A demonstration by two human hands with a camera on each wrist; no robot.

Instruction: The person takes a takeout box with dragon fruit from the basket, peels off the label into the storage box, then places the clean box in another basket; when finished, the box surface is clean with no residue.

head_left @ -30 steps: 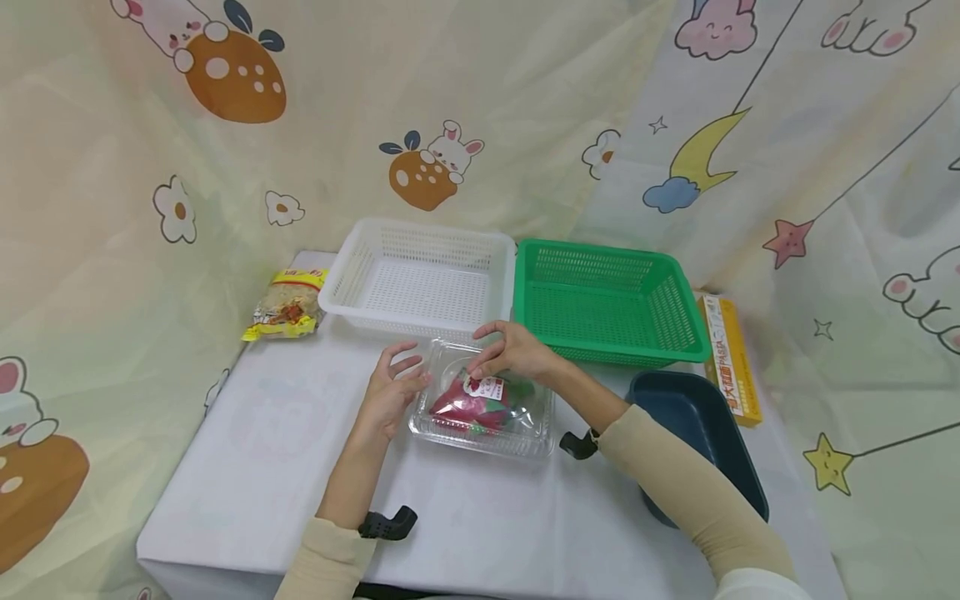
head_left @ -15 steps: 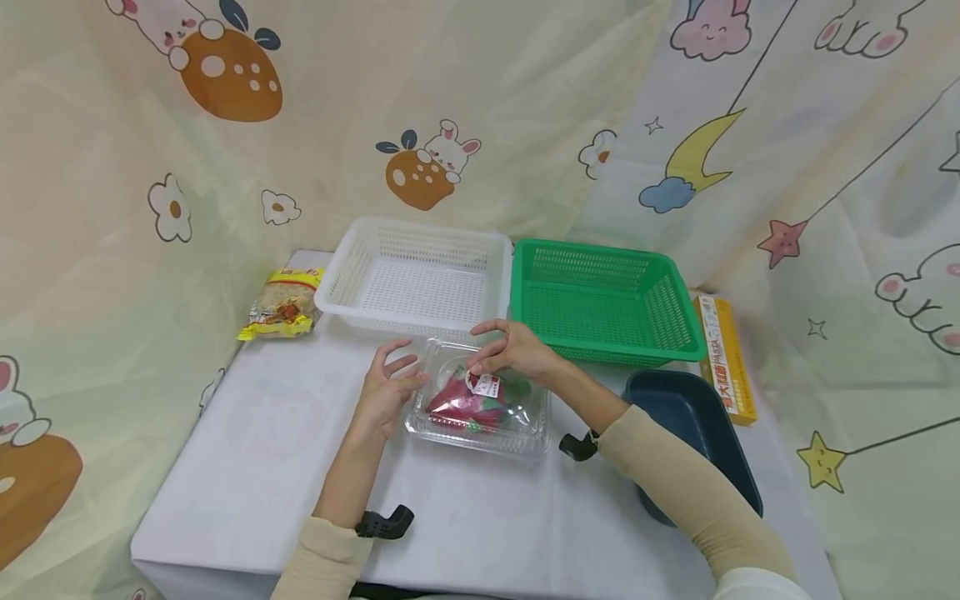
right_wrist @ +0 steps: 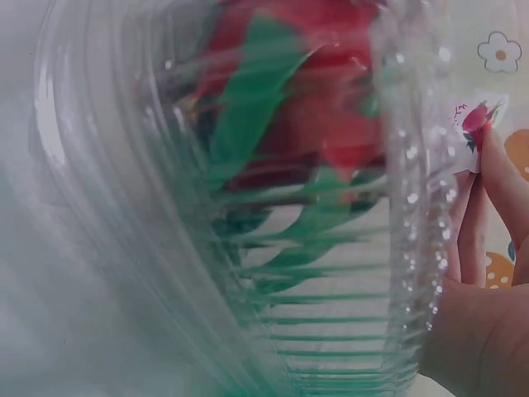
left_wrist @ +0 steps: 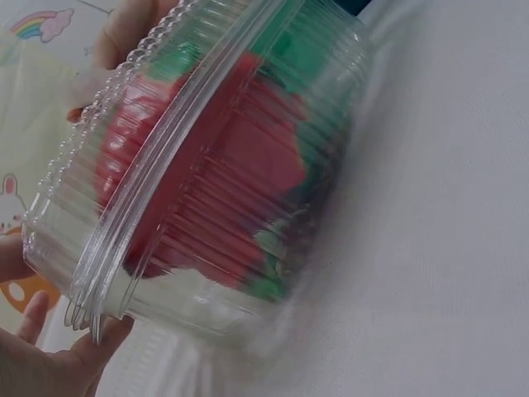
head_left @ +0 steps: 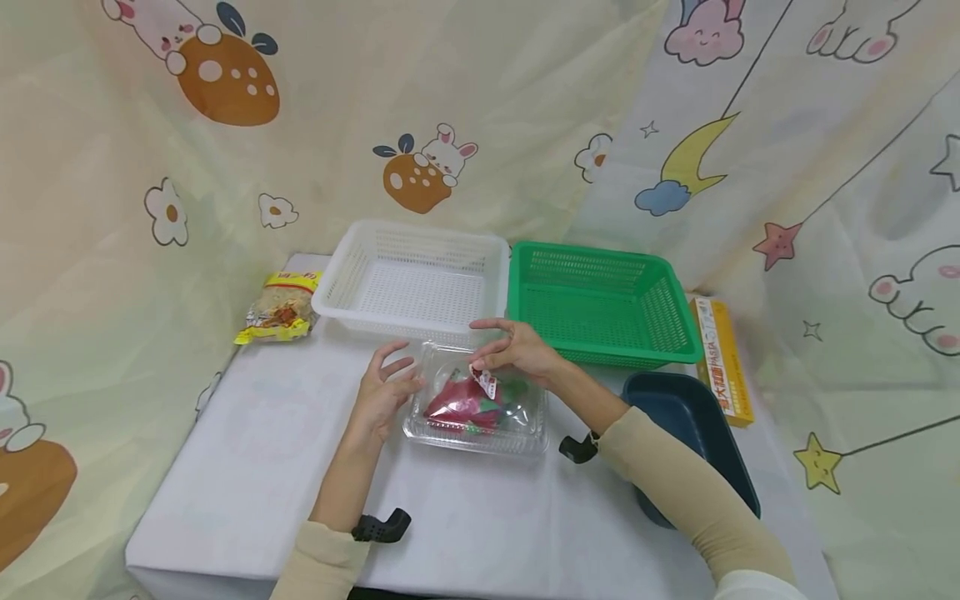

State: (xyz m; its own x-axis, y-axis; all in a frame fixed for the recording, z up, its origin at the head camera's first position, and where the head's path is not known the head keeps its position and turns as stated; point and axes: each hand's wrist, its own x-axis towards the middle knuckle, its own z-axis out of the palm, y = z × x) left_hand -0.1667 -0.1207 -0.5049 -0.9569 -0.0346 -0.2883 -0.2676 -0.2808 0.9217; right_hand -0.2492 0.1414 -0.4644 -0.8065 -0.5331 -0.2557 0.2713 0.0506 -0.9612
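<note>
A clear plastic clamshell box (head_left: 471,443) with its lid down sits in front of the baskets. Inside it lies a red dragon fruit (head_left: 459,406) with green scales. My right hand (head_left: 522,353) pinches a printed sticker label (head_left: 489,384) over the lid. In the right wrist view this label (right_wrist: 478,122), with a fruit picture, stands up from the lid between thumb and finger. On the box's left side my left hand (head_left: 381,395) has its fingers spread, and in the left wrist view its thumb touches the rim.
Behind the box stand a white basket (head_left: 324,310) and a green basket (head_left: 684,333). A dark blue tub (head_left: 693,433) lies under the right forearm. A yellow pasta box (head_left: 731,367) is at the right edge, a yellow-ended food packet (head_left: 281,307) at the left.
The label has been lifted and tilted away from the lid by my right hand, which has moved slightly. The left hand stays at the box's left side.
</note>
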